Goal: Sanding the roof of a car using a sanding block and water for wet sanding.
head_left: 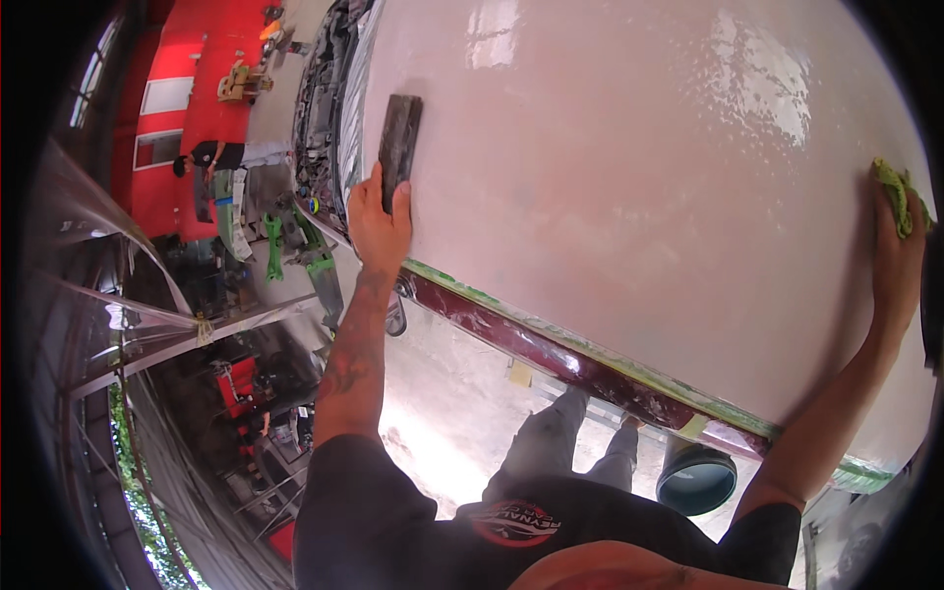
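Note:
A large pale pinkish panel [590, 197] of a vehicle spreads before me, wet and shiny in patches. My left hand [379, 228] is closed around the near end of a long dark sanding block [400, 138], which lies against the panel near its left side. At the far right, my right hand [897, 261] grips a crumpled yellow-green cloth [897, 197] on the panel; some of its fingers are hidden by the cloth. Green masking tape [511, 320] runs along the panel's near edge, above a maroon strip [551, 356] with whitish smears.
A bluish bucket [696, 482] stands below the panel's near edge, beside my legs. On the left is an uncovered engine bay [324, 108] edged with clear plastic. Beyond it, another person [221, 155] stands by green parts [272, 246] and a red wall [197, 79].

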A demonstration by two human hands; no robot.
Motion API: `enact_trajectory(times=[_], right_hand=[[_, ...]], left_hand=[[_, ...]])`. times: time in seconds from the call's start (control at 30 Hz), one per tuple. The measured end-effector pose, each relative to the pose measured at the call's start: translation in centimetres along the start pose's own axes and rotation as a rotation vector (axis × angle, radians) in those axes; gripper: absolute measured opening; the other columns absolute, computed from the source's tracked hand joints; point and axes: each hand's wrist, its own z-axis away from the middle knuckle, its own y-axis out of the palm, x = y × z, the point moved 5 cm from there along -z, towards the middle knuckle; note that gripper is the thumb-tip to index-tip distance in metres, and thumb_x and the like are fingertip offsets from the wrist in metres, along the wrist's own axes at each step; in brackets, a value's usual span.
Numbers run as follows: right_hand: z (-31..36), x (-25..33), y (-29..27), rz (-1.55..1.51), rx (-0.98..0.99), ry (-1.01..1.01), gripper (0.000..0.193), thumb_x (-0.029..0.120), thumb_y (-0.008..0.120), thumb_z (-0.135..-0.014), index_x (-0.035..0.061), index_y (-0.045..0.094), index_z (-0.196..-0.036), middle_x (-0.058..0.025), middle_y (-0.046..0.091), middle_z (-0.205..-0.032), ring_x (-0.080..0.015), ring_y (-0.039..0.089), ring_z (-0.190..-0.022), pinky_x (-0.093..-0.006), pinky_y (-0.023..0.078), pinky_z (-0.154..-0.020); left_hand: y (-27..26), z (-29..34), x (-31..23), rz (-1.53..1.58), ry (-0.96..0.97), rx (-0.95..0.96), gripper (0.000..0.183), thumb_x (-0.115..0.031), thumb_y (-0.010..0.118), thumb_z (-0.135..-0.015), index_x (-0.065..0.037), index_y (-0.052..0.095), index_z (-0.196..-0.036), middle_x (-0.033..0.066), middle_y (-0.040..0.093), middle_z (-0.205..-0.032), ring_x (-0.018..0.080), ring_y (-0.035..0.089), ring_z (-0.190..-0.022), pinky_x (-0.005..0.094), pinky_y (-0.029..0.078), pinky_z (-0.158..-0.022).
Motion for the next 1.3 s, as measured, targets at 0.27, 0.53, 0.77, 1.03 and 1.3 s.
enact_trajectory(times=[0.27,0.53,0.77,1.03,1.3], right_hand=[[0.4,1.7,-0.3,0.079,-0.026,-0.023,0.055,0.047,0.058,-0.092,0.0128,0.058,-0.135,-0.0139,0.059,-0.133,-0.0290,0.049,-0.130,-0.0397,0.039,-0.107],[0.7,2.5,-0.8,0.081,-0.040,-0.040,0.052,0.048,0.057,-0.092,0.0172,0.059,-0.133,-0.0130,0.058,-0.134,-0.0320,0.049,-0.129,-0.0441,0.042,-0.104],[1.1,4.5,-2.1,-0.008,0.079,0.018,0.046,0.047,0.058,-0.091,0.0184,0.061,-0.128,-0.0187,0.059,-0.127,-0.0375,0.057,-0.118,-0.0463,0.045,-0.099],[1.3,4.0,-1.9,-0.023,0.011,0.048,0.049,0.054,0.059,-0.087,0.0237,0.063,-0.125,-0.0171,0.052,-0.136,-0.0454,0.055,-0.114,-0.0502,0.048,-0.094],[1.8,5.4,-2.9,-0.006,0.091,0.111,0.052,0.057,0.059,-0.085,0.0261,0.062,-0.127,-0.0152,0.049,-0.140,-0.0468,0.053,-0.115,-0.0511,0.049,-0.094]], left_hand=[[0.8,-4.3,1.1,-0.058,-0.089,-0.010,0.054,-0.036,0.064,-0.091,0.003,0.059,-0.128,0.0208,0.060,-0.096,0.0374,0.058,-0.096,0.0450,0.047,-0.086],[0.5,-6.2,0.7,-0.045,-0.109,-0.042,0.056,-0.037,0.065,-0.089,0.007,0.061,-0.124,0.0276,0.064,-0.105,0.0419,0.060,-0.101,0.0470,0.047,-0.090],[0.6,-2.3,-8.0,0.177,-0.016,-0.043,0.053,-0.025,0.072,-0.084,0.007,0.058,-0.124,0.0231,0.060,-0.109,0.0386,0.056,-0.103,0.0448,0.043,-0.095],[0.4,-4.1,-8.9,0.164,0.036,-0.018,0.053,-0.028,0.072,-0.084,0.004,0.059,-0.124,0.0238,0.061,-0.111,0.0377,0.056,-0.106,0.0439,0.046,-0.093],[0.6,0.6,-17.7,0.173,0.064,-0.014,0.057,-0.030,0.074,-0.082,0.004,0.058,-0.125,0.0234,0.058,-0.112,0.0390,0.055,-0.104,0.0465,0.045,-0.092]])
